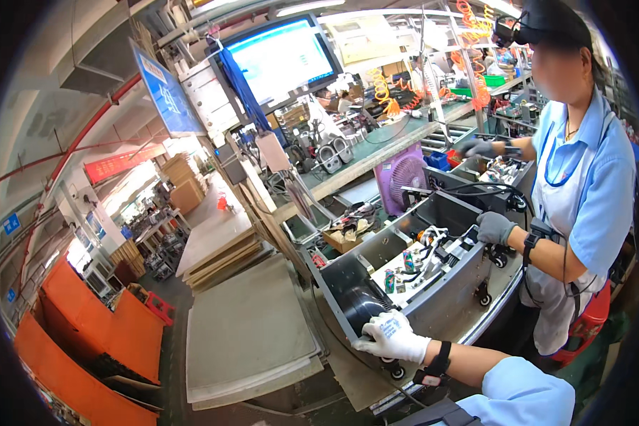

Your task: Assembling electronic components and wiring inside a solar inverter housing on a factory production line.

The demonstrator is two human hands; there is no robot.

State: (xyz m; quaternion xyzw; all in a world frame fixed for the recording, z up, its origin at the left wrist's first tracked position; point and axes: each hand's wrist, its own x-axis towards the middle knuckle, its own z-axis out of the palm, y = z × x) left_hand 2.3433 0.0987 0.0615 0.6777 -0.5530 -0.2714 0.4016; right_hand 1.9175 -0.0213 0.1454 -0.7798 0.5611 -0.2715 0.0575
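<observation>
My right hand [392, 336], in a white glove with a black strap at the wrist, has its fingers curled over the near left corner of a dark grey metal case [433, 302]. The case is open at the top and stands on small casters. Inside it lie a black cylindrical part [360, 301], white and black cables [437, 250] and small circuit parts with green coils [409, 260]. A co-worker's grey-gloved hand [495, 228] rests on the far right end of the same case. My left hand is out of view.
The co-worker [579, 163] stands at the right, the other hand [479, 148] over a second case. A purple fan [403, 177] is behind the case. Stacked flat boards [252, 326] lie to the left, beyond them orange panels [99, 319]. A monitor [280, 60] hangs above.
</observation>
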